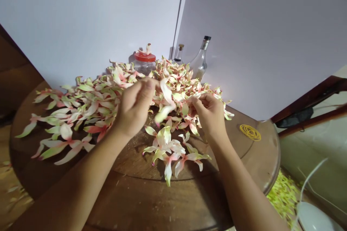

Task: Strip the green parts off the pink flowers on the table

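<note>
Pink, white and pale green flowers (94, 104) lie heaped across the left and back of a round wooden table (130, 202). My left hand (137, 106) is closed in a pinch over the middle, holding a white-green flower (166, 94) between thumb and fingers. To its right, my right hand (210, 112) has thumb and forefinger pressed together at the edge of the heap; what it holds is too small to make out. A smaller cluster of flowers (169, 146) rests on the table below and between both hands.
Behind the heap stand a red-lidded jar (145, 57), a small corked bottle (179, 52) and a taller clear bottle (200, 61) against the wall. Yellow rubber bands (249, 132) lie on the right. Yellow-green petals (283, 191) and a white bowl (314, 218) are below at right.
</note>
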A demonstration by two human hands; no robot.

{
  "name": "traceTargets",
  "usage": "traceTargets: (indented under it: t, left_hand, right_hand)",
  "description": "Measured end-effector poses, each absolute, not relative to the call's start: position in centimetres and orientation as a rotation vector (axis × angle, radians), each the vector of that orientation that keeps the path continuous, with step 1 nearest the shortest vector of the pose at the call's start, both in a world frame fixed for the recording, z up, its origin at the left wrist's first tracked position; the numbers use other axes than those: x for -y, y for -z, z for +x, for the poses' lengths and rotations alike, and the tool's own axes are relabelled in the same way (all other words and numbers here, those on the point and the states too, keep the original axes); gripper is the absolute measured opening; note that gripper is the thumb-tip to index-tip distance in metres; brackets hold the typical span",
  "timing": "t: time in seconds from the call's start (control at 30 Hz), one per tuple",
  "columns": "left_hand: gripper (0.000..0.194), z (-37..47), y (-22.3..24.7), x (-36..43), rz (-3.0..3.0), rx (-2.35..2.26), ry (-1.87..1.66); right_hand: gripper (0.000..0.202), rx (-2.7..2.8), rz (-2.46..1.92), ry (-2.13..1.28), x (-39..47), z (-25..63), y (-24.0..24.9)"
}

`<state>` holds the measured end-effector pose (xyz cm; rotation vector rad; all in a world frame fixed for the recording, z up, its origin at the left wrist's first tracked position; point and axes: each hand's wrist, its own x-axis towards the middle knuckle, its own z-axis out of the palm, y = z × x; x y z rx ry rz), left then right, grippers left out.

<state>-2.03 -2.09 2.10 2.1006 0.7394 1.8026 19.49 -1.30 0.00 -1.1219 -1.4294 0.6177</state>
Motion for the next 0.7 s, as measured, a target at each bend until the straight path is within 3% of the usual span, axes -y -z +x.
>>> traceTargets:
  t: [0.17,0.7]
  left_hand:
    - [0.008,-0.4,-1.2,2.3,2.539,-0.856,-1.639]
    - [0.014,-0.5,-0.9,2.2,2.470,-1.053,-1.604]
  right_hand:
    - [0.027,1.566,-0.995,-0.785,2.5,17.8,-0.3]
    - [0.029,1.648,-0.906,-0.933,3.4,16.7,-0.5]
